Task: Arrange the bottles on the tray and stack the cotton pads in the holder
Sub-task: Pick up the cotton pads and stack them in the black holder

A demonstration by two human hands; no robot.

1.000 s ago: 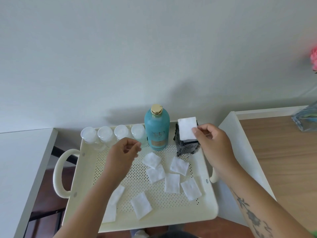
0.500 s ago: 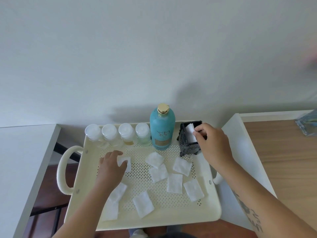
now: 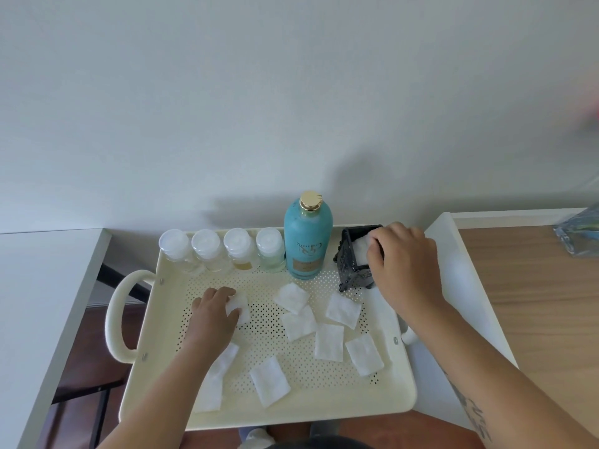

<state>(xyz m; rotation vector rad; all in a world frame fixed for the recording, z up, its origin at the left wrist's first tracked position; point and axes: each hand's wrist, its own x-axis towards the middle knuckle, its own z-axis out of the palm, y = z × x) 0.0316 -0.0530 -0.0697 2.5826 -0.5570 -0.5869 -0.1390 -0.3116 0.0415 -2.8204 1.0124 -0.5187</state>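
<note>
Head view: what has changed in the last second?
The right hand has lowered its white square cotton pad from above the black ornate holder down into it, fingers still on it. The left hand, raised and empty before, has dropped to the cream perforated tray and grips a second white pad. The tall teal bottle, four small clear bottles and loose pads have not moved.

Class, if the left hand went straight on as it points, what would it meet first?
The cotton pad at the left hand's fingertips; beyond it, probably the rightmost small bottle, though depth is unclear.
</note>
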